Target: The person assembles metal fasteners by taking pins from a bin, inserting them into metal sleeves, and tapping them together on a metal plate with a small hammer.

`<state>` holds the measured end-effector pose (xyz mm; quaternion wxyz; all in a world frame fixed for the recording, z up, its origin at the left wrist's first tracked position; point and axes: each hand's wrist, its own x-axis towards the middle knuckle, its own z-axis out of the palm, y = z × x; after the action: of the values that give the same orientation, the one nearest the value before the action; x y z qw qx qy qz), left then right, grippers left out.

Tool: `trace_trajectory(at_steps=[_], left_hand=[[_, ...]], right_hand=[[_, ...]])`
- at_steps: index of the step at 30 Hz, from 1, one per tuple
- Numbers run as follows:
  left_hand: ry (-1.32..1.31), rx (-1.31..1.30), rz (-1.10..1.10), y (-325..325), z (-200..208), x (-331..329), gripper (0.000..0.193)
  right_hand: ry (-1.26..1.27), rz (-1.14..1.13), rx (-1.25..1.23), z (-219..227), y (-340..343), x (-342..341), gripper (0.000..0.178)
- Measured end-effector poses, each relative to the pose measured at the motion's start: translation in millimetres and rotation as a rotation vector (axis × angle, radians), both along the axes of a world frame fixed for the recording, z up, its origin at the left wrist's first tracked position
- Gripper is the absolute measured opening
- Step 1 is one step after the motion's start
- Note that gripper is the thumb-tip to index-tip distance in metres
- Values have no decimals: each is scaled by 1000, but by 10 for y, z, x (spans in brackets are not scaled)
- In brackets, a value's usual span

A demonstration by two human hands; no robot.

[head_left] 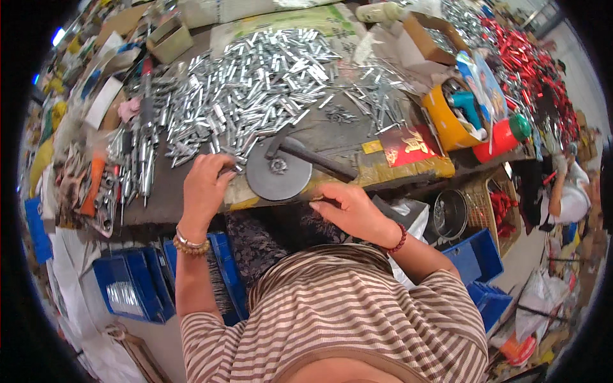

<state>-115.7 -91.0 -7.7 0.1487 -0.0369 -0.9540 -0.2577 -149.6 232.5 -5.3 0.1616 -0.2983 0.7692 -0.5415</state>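
Observation:
My left hand point(207, 185) is at the near edge of a large pile of silvery metal tubes point(249, 89). Its thumb and fingers are pinched together on a small silvery metal piece point(237, 169). By the bench's front edge, my right hand point(351, 207) has its fingers curled and drawn together; whatever they hold is too small to make out. Between my hands lies a round grey metal disc point(276, 182) with a small metal fitting point(278, 166) at its middle. A hammer point(316, 159) rests with its head over the disc's far rim and its dark handle pointing right.
Pliers and other hand tools point(102, 185) crowd the bench's left end. To the right are a red card point(408, 147), a yellow container point(447, 118) and a red bottle point(498, 140). Blue bins point(131, 284) stand below. Another person point(568, 191) sits at far right.

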Motion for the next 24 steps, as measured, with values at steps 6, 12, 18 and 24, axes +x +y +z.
trace_trajectory(at_steps=[6,12,18,24], left_hand=[[87,-174,-45,53,166,-119,24],[-73,-14,6,43,129,-100,23],[-36,40,45,138,92,44,17],[-38,172,76,450,154,174,15]], right_hand=[[469,-358,157,98,428,-578,21],[734,-565,419,101,501,-1262,18],[643,-543,736,-183,556,-1403,20],[573,-503,727,-88,680,-1268,25]])
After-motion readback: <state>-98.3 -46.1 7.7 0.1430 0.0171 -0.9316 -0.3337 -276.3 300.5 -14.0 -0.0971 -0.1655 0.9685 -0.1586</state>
